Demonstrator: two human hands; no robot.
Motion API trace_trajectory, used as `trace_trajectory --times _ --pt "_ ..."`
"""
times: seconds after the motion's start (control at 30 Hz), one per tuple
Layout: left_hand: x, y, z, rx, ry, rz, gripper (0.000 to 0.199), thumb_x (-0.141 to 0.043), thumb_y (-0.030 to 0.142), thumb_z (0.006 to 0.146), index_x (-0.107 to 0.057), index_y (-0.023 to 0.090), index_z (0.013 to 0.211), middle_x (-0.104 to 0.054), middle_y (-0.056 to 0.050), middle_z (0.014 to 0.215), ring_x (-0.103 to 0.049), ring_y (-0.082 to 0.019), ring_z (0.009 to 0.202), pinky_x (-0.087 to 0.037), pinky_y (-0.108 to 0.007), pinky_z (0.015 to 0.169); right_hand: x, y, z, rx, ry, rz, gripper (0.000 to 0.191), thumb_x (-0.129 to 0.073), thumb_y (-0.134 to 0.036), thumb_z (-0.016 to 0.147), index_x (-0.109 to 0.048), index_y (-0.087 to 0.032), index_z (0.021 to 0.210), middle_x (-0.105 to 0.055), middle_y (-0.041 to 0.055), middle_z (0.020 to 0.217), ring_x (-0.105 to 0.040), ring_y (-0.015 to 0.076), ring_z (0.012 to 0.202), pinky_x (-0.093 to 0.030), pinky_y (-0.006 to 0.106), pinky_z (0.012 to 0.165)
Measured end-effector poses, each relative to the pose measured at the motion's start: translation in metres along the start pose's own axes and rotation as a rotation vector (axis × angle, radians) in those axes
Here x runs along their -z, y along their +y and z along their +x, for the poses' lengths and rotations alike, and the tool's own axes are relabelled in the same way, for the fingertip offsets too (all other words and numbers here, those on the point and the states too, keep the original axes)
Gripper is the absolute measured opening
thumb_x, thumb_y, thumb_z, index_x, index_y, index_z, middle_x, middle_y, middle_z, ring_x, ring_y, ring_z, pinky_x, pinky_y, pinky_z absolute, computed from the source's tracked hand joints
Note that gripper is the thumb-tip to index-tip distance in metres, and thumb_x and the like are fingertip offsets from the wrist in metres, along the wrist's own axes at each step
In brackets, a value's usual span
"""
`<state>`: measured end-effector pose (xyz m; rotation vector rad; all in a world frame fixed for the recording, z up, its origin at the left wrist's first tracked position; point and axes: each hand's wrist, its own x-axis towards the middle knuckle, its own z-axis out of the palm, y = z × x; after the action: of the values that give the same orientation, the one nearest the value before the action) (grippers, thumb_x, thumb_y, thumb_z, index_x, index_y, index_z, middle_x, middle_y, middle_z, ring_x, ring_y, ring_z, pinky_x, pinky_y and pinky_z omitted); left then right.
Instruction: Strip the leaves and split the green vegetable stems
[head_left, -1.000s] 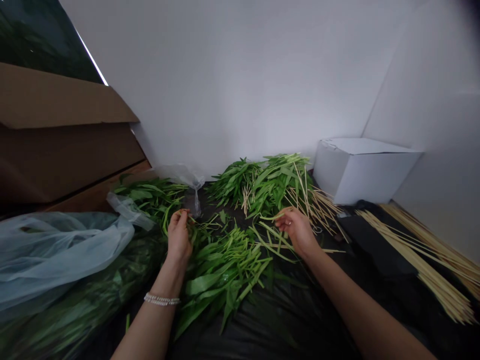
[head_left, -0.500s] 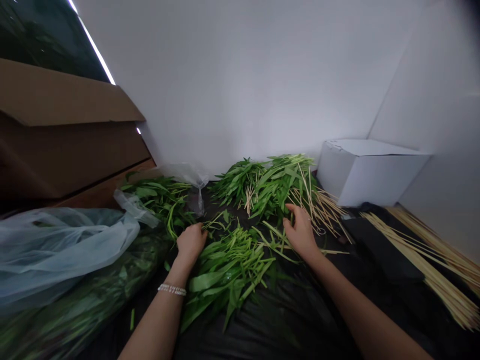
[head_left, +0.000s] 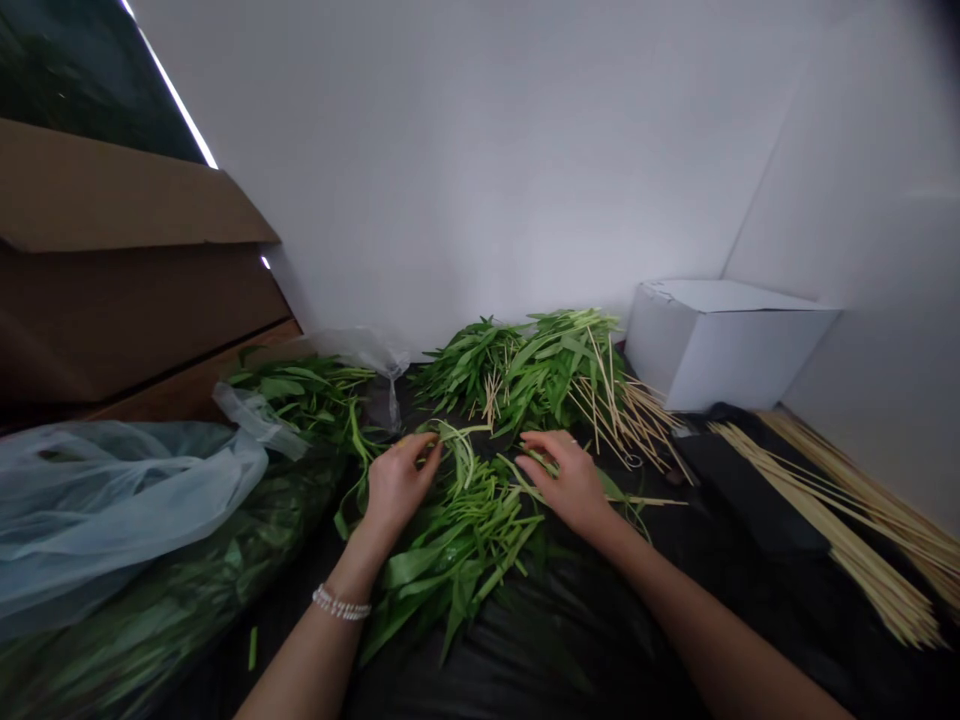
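My left hand (head_left: pixel 401 485) is closed in a pinch on thin water spinach stems (head_left: pixel 466 455), with more greens trailing below its wrist side. Opposite it, my right hand (head_left: pixel 566 482) has thumb and fingers drawn together around a water spinach stem; leafy ends (head_left: pixel 615 488) stick out behind that hand. What lies inside the fingers is partly hidden. Between and below both hands lies a pile of cut water spinach (head_left: pixel 450 555), its stem ends pointing right. A pale thin stick (head_left: pixel 652 502) lies by my right wrist.
Against the wall are bunches of greens (head_left: pixel 555 365) with bamboo sticks (head_left: pixel 634 425) among them. A white box (head_left: pixel 739 350) and long bamboo sticks (head_left: pixel 840 540) occupy the right. Left are a plastic bag (head_left: pixel 127 510), more greens (head_left: pixel 300 395) and a cardboard box (head_left: pixel 135 310).
My right hand has moved left and slightly down, bringing leafy stems along. My left hand has shifted a little right; the two hands are now closer together above the pile.
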<state>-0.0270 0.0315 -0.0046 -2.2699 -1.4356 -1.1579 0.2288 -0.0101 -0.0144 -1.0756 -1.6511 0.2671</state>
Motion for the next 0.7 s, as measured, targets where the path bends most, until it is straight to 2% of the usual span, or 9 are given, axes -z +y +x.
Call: trace_trajectory --times 0.07,0.13,0.23,0.4,0.47,0.6,0.7 --pt "-0.002 0.007 -0.003 -0.085 -0.015 -0.021 0.017 -0.056 0.028 0.088 -0.068 0.020 0.097 -0.073 -0.004 0.084 -0.068 -0.015 0.071 -0.049 -0.024 0.065 -0.007 -0.002 -0.004 -0.123 -0.080 0.147 0.029 -0.065 -0.035 0.081 -0.064 -0.027 0.109 -0.068 0.0031 0.084 -0.061 0.0190 0.072 -0.050 0.034 0.069" --pt "-0.004 0.012 -0.005 -0.157 -0.030 -0.030 0.016 -0.056 0.026 0.088 -0.067 0.020 0.098 -0.072 -0.003 0.081 -0.067 -0.014 0.069 -0.049 -0.024 0.065 -0.012 -0.003 -0.007 -0.203 -0.139 0.251 0.037 -0.067 -0.037 0.079 -0.062 -0.027 0.115 -0.068 0.0007 0.080 -0.059 0.0164 0.064 -0.049 0.031 0.065" --pt "-0.005 0.017 -0.006 -0.242 -0.053 -0.013 0.017 -0.055 0.023 0.089 -0.068 0.020 0.098 -0.072 -0.003 0.078 -0.067 -0.014 0.068 -0.049 -0.023 0.065 -0.015 -0.003 -0.009 -0.242 -0.153 0.331 0.038 -0.067 -0.038 0.079 -0.063 -0.026 0.115 -0.068 -0.0002 0.078 -0.059 0.0151 0.062 -0.049 0.030 0.064" --pt "-0.005 0.022 -0.007 -0.301 -0.077 -0.012 0.019 -0.053 0.026 0.090 -0.068 0.020 0.100 -0.072 -0.004 0.080 -0.067 -0.014 0.069 -0.049 -0.023 0.066 -0.014 -0.003 -0.009 -0.280 -0.126 0.398 0.025 -0.063 -0.039 0.082 -0.071 -0.027 0.103 -0.070 0.0017 0.080 -0.064 0.0178 0.068 -0.051 0.032 0.067" --pt "-0.004 0.022 -0.006 -0.232 -0.053 -0.025 0.025 -0.057 0.030 0.089 -0.066 0.021 0.110 -0.072 -0.003 0.076 -0.066 -0.014 0.066 -0.048 -0.023 0.064 -0.013 -0.002 -0.007 -0.348 -0.098 0.474 0.024 -0.063 -0.040 0.082 -0.072 -0.027 0.099 -0.072 0.0033 0.082 -0.067 0.0200 0.072 -0.053 0.034 0.069" --pt "-0.001 0.017 -0.002 0.043 0.054 -0.044 0.049 -0.066 0.035 0.082 -0.055 0.023 0.129 -0.065 0.003 0.065 -0.059 -0.011 0.055 -0.045 -0.021 0.058 -0.009 0.000 -0.001 -0.444 0.045 0.545 0.029 -0.066 -0.044 0.077 -0.072 -0.023 0.097 -0.074 0.0060 0.082 -0.067 0.0203 0.070 -0.052 0.032 0.061" --pt "0.002 0.016 0.000 0.132 0.152 -0.115 0.041 -0.065 0.033 0.083 -0.060 0.021 0.122 -0.066 0.002 0.069 -0.059 -0.011 0.057 -0.046 -0.021 0.058 -0.006 0.000 0.003 -0.469 0.101 0.565 0.034 -0.068 -0.045 0.075 -0.072 -0.021 0.098 -0.074 0.0068 0.081 -0.066 0.0193 0.068 -0.051 0.030 0.056"
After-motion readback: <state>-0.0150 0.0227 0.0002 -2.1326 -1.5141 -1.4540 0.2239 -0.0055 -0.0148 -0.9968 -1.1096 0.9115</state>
